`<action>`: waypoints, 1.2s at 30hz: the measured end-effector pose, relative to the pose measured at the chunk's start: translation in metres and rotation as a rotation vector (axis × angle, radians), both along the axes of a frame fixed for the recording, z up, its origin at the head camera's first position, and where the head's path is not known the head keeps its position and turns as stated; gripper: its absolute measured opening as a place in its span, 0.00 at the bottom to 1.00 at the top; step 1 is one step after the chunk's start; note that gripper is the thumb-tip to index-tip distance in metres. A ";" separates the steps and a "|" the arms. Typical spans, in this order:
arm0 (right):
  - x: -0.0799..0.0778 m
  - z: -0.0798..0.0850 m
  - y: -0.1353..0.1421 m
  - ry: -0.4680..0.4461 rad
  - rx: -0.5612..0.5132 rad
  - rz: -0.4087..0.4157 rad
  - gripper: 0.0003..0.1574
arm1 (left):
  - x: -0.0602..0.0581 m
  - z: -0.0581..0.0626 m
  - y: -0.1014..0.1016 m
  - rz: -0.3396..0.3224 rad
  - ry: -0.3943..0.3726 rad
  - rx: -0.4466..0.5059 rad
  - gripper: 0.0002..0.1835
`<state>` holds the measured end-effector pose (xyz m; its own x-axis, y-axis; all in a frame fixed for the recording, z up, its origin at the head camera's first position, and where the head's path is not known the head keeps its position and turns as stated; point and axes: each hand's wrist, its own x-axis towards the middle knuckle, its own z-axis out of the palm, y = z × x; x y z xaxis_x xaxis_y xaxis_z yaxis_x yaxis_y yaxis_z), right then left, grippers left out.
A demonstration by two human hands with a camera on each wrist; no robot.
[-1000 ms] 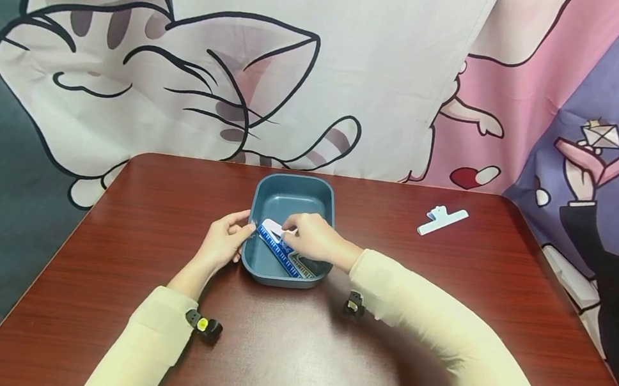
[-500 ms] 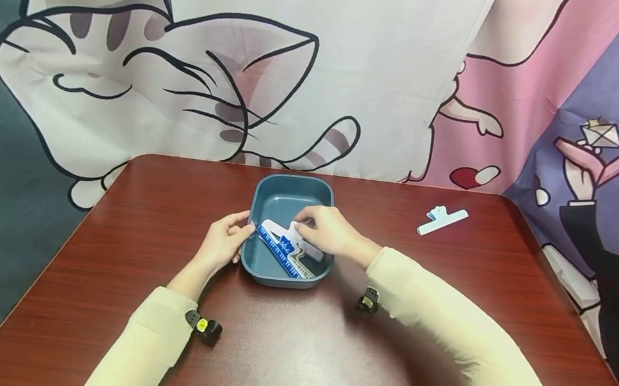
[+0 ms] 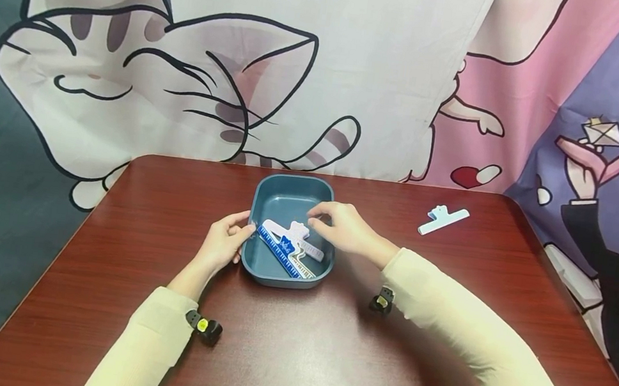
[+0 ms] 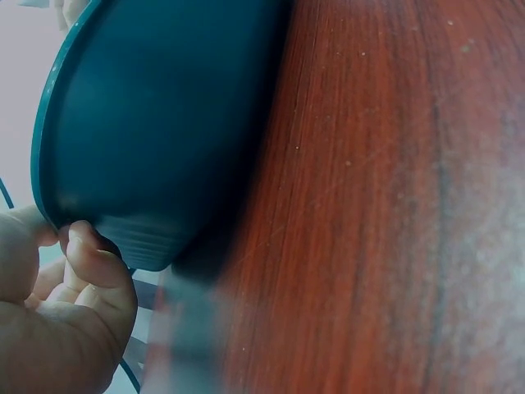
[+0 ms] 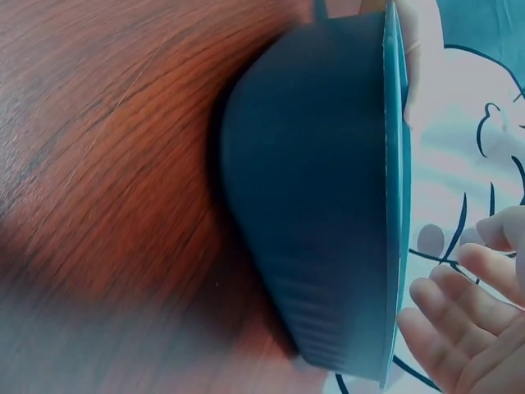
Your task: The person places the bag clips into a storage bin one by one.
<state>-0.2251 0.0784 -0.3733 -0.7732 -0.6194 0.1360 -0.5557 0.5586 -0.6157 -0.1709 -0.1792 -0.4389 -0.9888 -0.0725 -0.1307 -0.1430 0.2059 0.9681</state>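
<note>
A blue-grey plastic bin (image 3: 282, 282) stands on the table with overlapping bulldog clips in it. A blue clip with white marks (image 3: 278, 251) lies slantwise there, and a pale clip (image 3: 300, 232) lies against it. How many clips overlap is hard to tell. My left hand (image 3: 223, 242) pinches the bin's left rim between thumb and fingers; the left wrist view shows the thumb (image 4: 92, 258) against the outer wall. My right hand (image 3: 344, 228) hovers over the right rim with loosely bent fingers, holding nothing. In the right wrist view, its fingers (image 5: 459, 308) are spread apart beside the rim.
Farther right on the dark red wooden table (image 3: 289, 358) lies a light blue-white clip (image 3: 442, 221). A cartoon-printed cloth (image 3: 394, 68) hangs behind the table's far edge.
My right hand has let go of the pale clip inside the bin, then risen and drawn back to the right. The left hand has stayed at the rim.
</note>
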 end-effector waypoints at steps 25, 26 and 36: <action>-0.010 -0.013 0.041 -0.030 0.026 -0.093 0.15 | 0.014 0.032 0.008 -0.016 -0.027 -0.021 0.26; -0.011 -0.014 0.044 -0.025 0.038 -0.094 0.15 | 0.012 0.029 0.007 -0.016 -0.029 -0.018 0.27; -0.015 -0.016 0.064 0.020 0.144 -0.106 0.19 | 0.002 0.002 0.000 -0.004 -0.010 -0.006 0.26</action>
